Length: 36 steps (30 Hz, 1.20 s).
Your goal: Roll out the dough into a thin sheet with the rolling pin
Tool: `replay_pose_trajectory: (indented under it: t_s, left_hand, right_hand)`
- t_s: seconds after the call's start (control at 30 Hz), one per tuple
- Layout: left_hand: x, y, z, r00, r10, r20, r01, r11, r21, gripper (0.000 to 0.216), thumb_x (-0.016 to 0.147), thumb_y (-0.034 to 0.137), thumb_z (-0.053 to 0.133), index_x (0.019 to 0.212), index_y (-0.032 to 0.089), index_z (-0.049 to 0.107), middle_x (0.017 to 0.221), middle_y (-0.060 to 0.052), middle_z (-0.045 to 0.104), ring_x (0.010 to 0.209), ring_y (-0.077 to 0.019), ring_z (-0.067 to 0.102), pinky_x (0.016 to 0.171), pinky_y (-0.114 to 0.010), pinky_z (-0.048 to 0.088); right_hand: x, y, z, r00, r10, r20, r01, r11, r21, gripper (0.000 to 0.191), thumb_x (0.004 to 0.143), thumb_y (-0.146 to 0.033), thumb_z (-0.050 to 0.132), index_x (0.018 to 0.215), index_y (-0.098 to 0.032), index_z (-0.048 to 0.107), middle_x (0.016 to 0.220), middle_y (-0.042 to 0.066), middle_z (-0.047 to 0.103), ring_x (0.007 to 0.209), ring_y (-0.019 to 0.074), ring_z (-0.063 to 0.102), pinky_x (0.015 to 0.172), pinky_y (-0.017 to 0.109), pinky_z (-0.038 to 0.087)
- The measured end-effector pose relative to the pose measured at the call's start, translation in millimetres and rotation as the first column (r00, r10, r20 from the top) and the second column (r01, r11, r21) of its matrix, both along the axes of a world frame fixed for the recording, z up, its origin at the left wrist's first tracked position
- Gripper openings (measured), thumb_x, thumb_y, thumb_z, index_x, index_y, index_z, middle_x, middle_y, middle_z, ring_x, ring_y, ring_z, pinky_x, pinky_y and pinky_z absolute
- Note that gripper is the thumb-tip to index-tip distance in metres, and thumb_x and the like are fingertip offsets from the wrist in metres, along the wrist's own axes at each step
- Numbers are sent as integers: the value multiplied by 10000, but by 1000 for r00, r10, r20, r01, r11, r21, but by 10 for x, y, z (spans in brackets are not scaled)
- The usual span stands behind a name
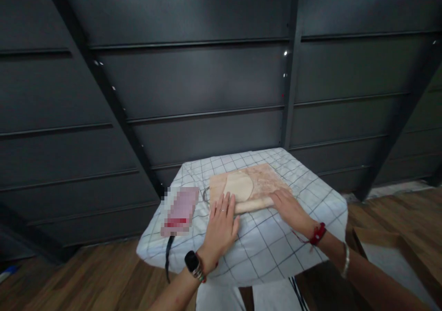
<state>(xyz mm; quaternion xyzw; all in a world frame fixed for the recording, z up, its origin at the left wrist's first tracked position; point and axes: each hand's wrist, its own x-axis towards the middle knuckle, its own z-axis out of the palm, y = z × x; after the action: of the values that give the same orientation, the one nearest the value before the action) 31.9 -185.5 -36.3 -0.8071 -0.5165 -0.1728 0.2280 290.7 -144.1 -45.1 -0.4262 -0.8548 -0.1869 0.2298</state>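
Observation:
A pale rolling pin (253,204) lies across the near side of a wooden board (264,175). On the board, just beyond the pin, is a flat, roundish sheet of dough (239,185). My left hand (223,223) rests on the pin's left end with its fingers stretched forward; a ring and a dark watch show on this arm. Over the right end lies my right hand (292,212), palm down and fingers extended, with a red bracelet at the wrist. Both pin ends are covered by my hands.
The board lies on a table with a white checked cloth (265,242). A blurred pinkish item (181,209) with a dark strap (168,258) is left of the board. Dark metal wall panels (207,80) stand behind. An open cardboard box (390,255) sits at lower right.

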Motion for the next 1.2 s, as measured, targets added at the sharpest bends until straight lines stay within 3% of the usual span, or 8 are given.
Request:
replay_pose_trajectory:
  t_s: [0.13,0.27,0.4,0.53,0.73,0.93,1.07,1.2]
  left_hand:
    - [-137,369,386,998,12,62,-14,999,46,535,975,316,259,1426,48,361,1446,-174,427,1366,-266,354,1082,-420,344]
    - [-135,940,683,982,139,124,-133,989,-61,547,971,311,254,1393,-12,385,1394,-229,466,1328,-285,406,1065,-398,354]
    - [-141,1403,555,985,154,75,-131,960,-249,538,962,289,253,1387,-11,390,1370,-219,496,1293,-256,453,1044,-353,366]
    - [-193,1648,334,986,161,39,-132,904,-408,522,963,257,207,1383,25,412,1390,-208,483,1297,-269,451,1034,-402,371]
    - [-251,1760,286,979,204,9,-171,844,-509,548,959,298,194,1441,98,360,1479,-178,368,1366,-330,338,1021,-529,354]
    - [-179,1624,304,983,182,-37,-174,832,-527,546,950,271,213,1466,155,348,1464,-152,401,1370,-321,334,1037,-537,335]
    - [-72,1475,414,980,188,-60,-188,800,-570,567,955,302,196,1491,151,298,1507,-139,325,1402,-321,254,1075,-554,282]
    - [-55,1507,432,974,224,-31,-196,770,-607,577,956,316,187,1510,168,249,1536,-114,264,1419,-303,210,1107,-552,228]
  right_hand:
    - [98,266,277,994,76,-83,-77,997,-18,231,882,-134,537,1108,-112,582,994,110,637,963,246,561,893,393,458]
    - [-67,755,653,988,124,-95,-137,978,-157,153,869,-150,576,1012,-170,624,987,90,665,916,217,593,873,367,463]
    - [-277,1187,693,980,193,-50,-198,917,-346,147,835,-167,622,980,-158,640,1054,104,669,957,216,599,878,342,460]
    - [-413,1442,597,959,282,-13,-257,852,-457,197,921,-280,521,951,-138,654,1009,121,677,957,216,604,879,338,462]
    - [-685,1788,527,991,124,47,-99,928,-359,214,970,-274,460,940,-169,643,945,57,674,833,155,622,784,301,503]
    - [-704,1854,339,995,91,30,-72,922,-380,363,917,-383,564,1205,-162,558,1191,85,580,1002,199,598,848,411,515]
    - [-612,1759,220,996,86,22,-71,918,-391,303,955,-347,463,1201,-214,581,1242,65,597,1059,201,578,934,415,464]
    - [-594,1835,185,997,72,-6,-68,913,-402,356,946,-315,384,1248,-275,567,1275,14,609,1150,214,540,992,406,419]
